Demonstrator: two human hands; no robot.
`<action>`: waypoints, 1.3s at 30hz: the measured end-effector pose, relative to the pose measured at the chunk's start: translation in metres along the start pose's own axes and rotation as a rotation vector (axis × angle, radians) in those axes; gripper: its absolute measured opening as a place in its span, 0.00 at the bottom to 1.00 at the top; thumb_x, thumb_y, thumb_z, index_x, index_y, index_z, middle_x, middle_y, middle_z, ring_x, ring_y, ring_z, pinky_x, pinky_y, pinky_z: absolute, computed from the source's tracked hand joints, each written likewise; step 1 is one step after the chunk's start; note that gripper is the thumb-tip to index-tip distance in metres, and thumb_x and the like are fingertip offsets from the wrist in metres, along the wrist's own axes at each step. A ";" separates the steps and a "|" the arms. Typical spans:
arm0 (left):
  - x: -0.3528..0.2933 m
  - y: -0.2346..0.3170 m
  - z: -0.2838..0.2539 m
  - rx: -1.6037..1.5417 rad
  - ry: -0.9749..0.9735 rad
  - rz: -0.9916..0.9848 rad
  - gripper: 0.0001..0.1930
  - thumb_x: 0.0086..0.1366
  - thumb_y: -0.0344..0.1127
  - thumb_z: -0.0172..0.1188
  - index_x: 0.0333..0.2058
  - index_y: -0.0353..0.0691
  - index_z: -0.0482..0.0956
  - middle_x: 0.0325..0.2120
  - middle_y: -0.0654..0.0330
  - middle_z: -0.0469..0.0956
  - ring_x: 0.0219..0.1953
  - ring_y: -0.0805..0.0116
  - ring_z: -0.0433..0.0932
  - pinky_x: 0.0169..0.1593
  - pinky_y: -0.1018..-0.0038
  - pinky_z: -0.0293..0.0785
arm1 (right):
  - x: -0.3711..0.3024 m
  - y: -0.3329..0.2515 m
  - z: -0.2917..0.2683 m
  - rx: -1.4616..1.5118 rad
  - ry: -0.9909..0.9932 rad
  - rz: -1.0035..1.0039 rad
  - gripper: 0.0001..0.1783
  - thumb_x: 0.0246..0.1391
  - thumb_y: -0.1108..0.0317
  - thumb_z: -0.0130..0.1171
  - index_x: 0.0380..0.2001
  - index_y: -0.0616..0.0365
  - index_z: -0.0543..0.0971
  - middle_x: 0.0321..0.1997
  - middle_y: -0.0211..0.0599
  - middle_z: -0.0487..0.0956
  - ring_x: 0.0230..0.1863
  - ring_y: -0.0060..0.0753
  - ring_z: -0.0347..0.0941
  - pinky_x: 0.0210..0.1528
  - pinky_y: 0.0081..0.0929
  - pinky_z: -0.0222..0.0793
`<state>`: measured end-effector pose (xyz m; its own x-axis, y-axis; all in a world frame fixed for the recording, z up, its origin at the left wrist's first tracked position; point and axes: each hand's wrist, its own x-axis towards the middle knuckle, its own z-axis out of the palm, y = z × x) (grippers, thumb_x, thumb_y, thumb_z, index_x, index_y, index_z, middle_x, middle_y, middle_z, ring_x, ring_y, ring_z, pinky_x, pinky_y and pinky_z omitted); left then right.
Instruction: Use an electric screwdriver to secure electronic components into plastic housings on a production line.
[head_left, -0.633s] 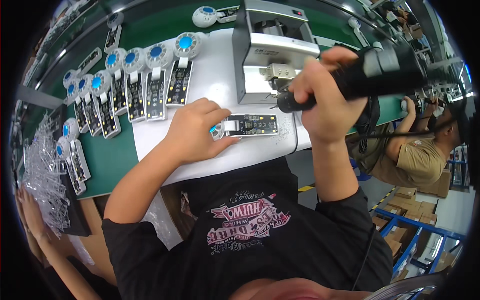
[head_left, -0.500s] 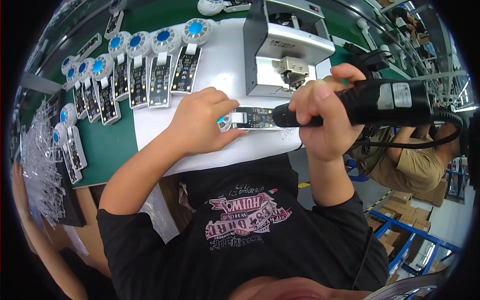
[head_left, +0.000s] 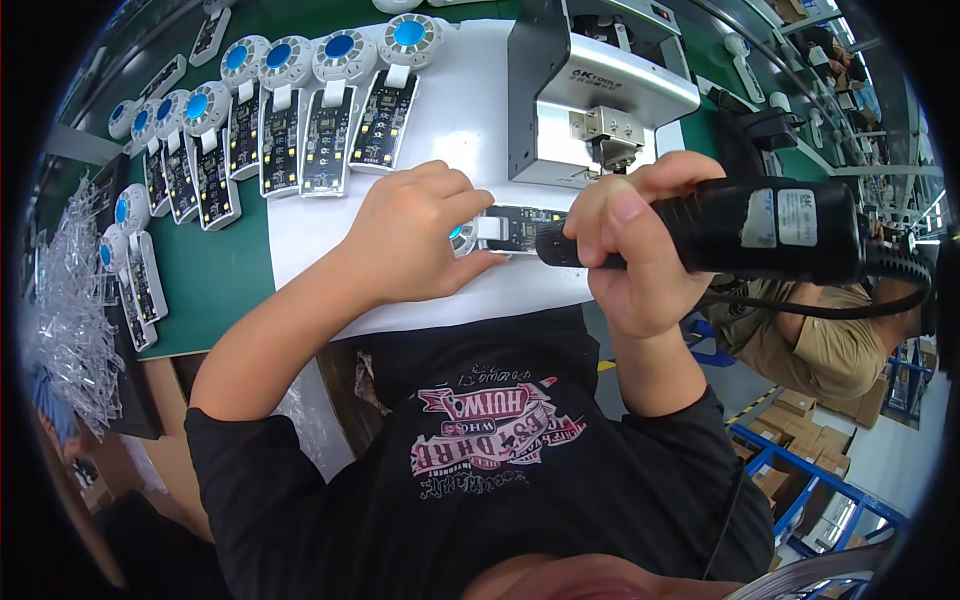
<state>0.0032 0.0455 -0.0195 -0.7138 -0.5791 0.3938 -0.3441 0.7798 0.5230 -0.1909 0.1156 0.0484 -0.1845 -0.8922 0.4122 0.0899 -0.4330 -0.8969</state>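
My left hand grips the round white head of a small device lying on the white sheet, fingers and thumb on either side of it. A bit of its blue centre shows beside my fingers, and its dark circuit board points right. My right hand is wrapped around a black corded electric screwdriver held almost level. The screwdriver's black nose covers the right part of the board. Whether its bit touches a screw is hidden.
Several similar devices with blue centres lie in rows at the back left. A metal screw-feeder machine stands behind my right hand. Clear plastic pieces are heaped at the left. A person in a tan shirt is at the right.
The screwdriver's nose has shifted a little left over the board. My left hand keeps its hold on the device. The other person's arm at the lower left has moved.
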 end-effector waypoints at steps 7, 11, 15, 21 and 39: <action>0.002 0.006 -0.006 0.047 -0.064 -0.065 0.20 0.48 0.46 0.75 0.34 0.39 0.83 0.27 0.56 0.79 0.35 0.53 0.80 0.37 0.62 0.77 | 0.004 0.007 -0.003 0.022 -0.008 0.061 0.18 0.55 0.78 0.55 0.48 0.61 0.64 0.20 0.31 0.70 0.17 0.25 0.65 0.28 0.32 0.70; 0.000 0.006 -0.048 0.168 -0.107 -0.092 0.22 0.45 0.47 0.76 0.35 0.39 0.84 0.29 0.56 0.80 0.34 0.52 0.80 0.36 0.60 0.76 | -0.002 0.002 -0.047 -0.005 0.076 -0.202 0.17 0.58 0.72 0.51 0.50 0.60 0.64 0.19 0.31 0.69 0.15 0.23 0.61 0.27 0.28 0.65; 0.027 0.009 -0.132 0.235 -0.044 -0.186 0.24 0.44 0.49 0.77 0.36 0.39 0.86 0.31 0.53 0.82 0.36 0.50 0.82 0.39 0.61 0.78 | -0.030 0.005 -0.059 0.096 0.130 -0.120 0.15 0.58 0.74 0.53 0.48 0.61 0.66 0.18 0.30 0.68 0.15 0.23 0.61 0.24 0.25 0.63; 0.119 -0.090 -0.219 0.293 0.067 -0.495 0.29 0.46 0.57 0.74 0.39 0.39 0.87 0.39 0.46 0.84 0.42 0.49 0.83 0.49 0.62 0.78 | -0.030 0.021 -0.061 0.041 0.121 -0.125 0.14 0.59 0.74 0.56 0.46 0.60 0.66 0.17 0.31 0.68 0.14 0.23 0.61 0.20 0.22 0.60; 0.082 -0.348 -0.277 0.931 -0.113 -1.172 0.26 0.70 0.56 0.49 0.52 0.45 0.82 0.56 0.52 0.79 0.59 0.51 0.76 0.61 0.55 0.72 | -0.028 0.021 -0.069 0.055 0.228 0.006 0.17 0.54 0.69 0.59 0.43 0.56 0.63 0.17 0.31 0.67 0.12 0.25 0.62 0.21 0.23 0.65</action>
<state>0.2339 -0.3392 0.0403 0.2065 -0.9782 0.0221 -0.9615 -0.2071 -0.1807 -0.2510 0.1400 0.0068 -0.3996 -0.8452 0.3548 0.1432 -0.4399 -0.8866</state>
